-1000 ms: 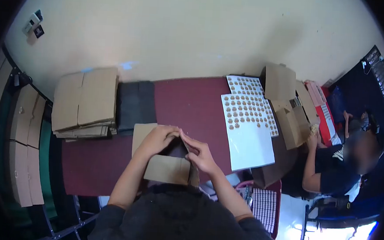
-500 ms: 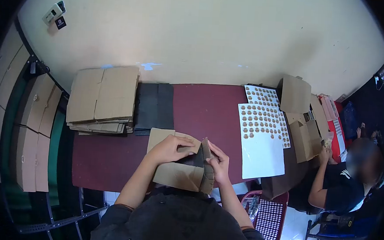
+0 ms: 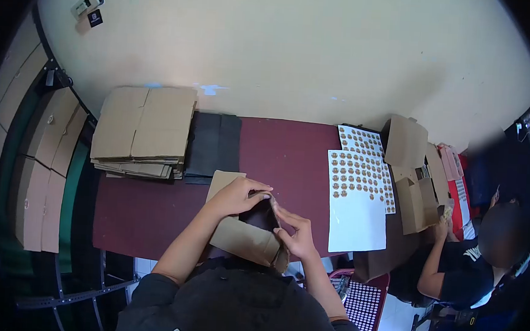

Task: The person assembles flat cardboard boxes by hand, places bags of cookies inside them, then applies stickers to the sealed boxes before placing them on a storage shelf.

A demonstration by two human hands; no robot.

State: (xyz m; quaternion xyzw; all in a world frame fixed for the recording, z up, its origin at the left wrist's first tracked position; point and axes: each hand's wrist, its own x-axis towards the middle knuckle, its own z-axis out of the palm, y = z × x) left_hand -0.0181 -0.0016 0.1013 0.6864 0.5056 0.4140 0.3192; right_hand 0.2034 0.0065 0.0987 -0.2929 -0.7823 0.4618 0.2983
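Note:
A partly folded cardboard box point(image 3: 245, 240) with a dark inside lies at the table's front edge, close to my body. My left hand point(image 3: 239, 196) grips its far side, thumb and fingers pinching the upper corner. On the right side wall, my right hand point(image 3: 296, 233) holds the cardboard between thumb and fingers. One flap sticks out to the left beneath my left hand, and another faces me at the front.
Flat cardboard stack point(image 3: 143, 124) at the left, beside black sheets point(image 3: 213, 144). Sticker sheets point(image 3: 358, 223) lie right on the maroon table point(image 3: 290, 149). Further right, an open box point(image 3: 417, 205) and a seated person point(image 3: 458, 274). A red basket point(image 3: 362, 305) stands below; shelved boxes point(image 3: 50, 152) stand left.
My left hand has moved right to the box's far corner. The right wall now stands more upright and bends toward that corner, with my right hand still on it. The view has shifted slightly.

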